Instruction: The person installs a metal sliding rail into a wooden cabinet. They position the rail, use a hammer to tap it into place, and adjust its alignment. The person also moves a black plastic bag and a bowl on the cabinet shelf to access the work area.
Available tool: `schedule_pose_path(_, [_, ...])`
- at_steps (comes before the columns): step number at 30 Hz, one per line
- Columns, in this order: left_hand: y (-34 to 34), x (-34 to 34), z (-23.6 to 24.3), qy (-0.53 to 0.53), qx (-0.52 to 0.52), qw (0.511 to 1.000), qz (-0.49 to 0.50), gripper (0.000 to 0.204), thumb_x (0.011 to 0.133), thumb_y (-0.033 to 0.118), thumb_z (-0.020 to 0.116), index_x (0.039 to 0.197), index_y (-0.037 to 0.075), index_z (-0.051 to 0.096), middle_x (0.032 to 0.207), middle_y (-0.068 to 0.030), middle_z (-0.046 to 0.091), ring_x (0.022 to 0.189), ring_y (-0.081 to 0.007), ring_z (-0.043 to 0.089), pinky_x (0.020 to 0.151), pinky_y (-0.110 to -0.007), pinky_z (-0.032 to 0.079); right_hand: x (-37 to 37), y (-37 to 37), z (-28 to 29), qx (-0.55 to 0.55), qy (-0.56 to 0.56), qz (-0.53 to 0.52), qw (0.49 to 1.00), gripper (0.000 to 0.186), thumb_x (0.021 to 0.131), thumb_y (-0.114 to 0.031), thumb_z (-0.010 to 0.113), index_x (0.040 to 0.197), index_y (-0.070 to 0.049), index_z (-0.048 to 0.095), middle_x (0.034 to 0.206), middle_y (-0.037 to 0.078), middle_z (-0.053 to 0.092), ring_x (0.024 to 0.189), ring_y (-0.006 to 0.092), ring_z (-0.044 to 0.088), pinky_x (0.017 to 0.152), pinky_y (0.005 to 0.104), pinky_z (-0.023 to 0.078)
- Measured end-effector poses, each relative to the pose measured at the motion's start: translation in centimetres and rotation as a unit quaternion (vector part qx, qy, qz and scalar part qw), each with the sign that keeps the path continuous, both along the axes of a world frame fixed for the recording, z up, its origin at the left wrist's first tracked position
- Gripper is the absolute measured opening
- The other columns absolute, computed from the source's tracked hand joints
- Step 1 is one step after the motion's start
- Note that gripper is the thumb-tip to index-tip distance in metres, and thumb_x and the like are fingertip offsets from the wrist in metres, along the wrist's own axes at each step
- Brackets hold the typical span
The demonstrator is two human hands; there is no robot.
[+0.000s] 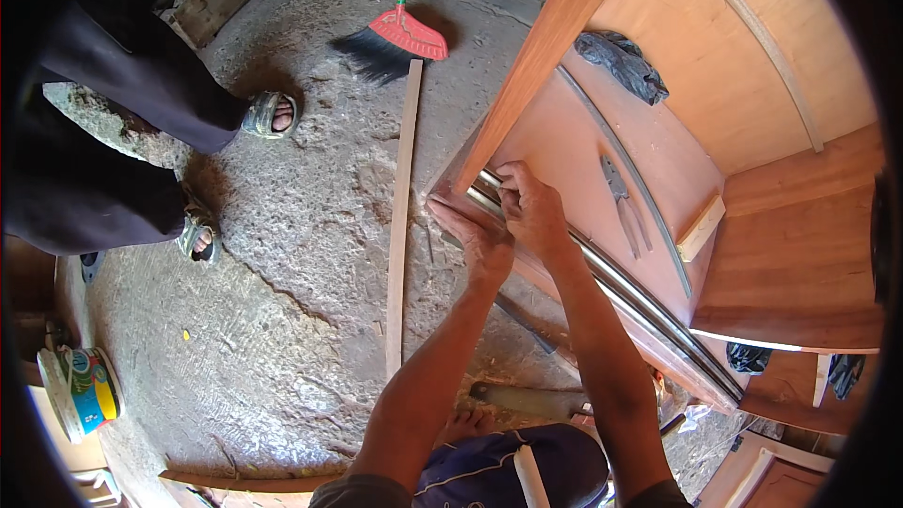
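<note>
Far left of the hands, low on the floor: round tub (83,393), white with a blue, yellow and red label wrap, lying tilted. Above it a second person's sandalled feet (271,115) on the dusty concrete.

Between them and the hands: long thin wood strip (402,216) flat on the floor, just left of the left hand; red broom head (406,35) with dark bristles at its far end.

Left hand (482,243): flat, fingers extended, pressed along the front edge of the cabinet panel (574,146). Not clasping anything.

Right hand (532,207): touching the left, just above it, fingers curled shut at the upper end of the metal rail (649,309); whether it grips the rail itself or something small, can't tell. Rail runs down-right from that grip along the panel edge.

Right of the hands, on the panel: pliers (623,199), small wood block (701,228), dark plastic bag (623,64) further up.

Below the forearms: handsaw (523,400) on the floor.
</note>
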State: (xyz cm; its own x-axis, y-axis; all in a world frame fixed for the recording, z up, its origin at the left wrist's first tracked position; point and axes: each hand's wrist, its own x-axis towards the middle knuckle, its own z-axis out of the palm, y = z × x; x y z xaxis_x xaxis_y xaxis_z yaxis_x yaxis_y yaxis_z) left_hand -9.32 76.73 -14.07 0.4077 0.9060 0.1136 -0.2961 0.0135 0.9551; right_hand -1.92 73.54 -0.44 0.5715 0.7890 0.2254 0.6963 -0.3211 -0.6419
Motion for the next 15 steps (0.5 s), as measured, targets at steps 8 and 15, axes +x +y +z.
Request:
schedule_pose_path(8, [0.1,-0.3,1.8,0.061,0.019,0.998,0.009,0.128,0.083,0.015,0.074,0.154,-0.008,-0.029,0.164,-0.0364,-0.014,0.155,-0.0508,-0.012,0.125,-0.060,-0.009,-0.4,0.0,-0.8,0.039,-0.071,-0.005,0.997,0.032,0.083,0.011,0.062,0.110,-0.006,0.057,0.088,0.016,0.071,0.081,0.0374,0.071,0.070,0.0429,0.056])
schedule_pose_path(15, [-0.3,0.1,1.5,0.007,0.000,1.000,-0.004,0.122,0.088,0.016,0.071,0.154,-0.008,-0.029,0.164,-0.0361,-0.014,0.155,-0.0505,-0.013,0.125,-0.060,-0.009,-0.2,-0.5,-1.1,0.031,-0.074,-0.013,0.997,0.031,0.083,0.012,0.063,0.108,-0.006,0.057,0.085,0.014,0.068,0.082,0.0374,0.070,0.072,0.0437,0.055])
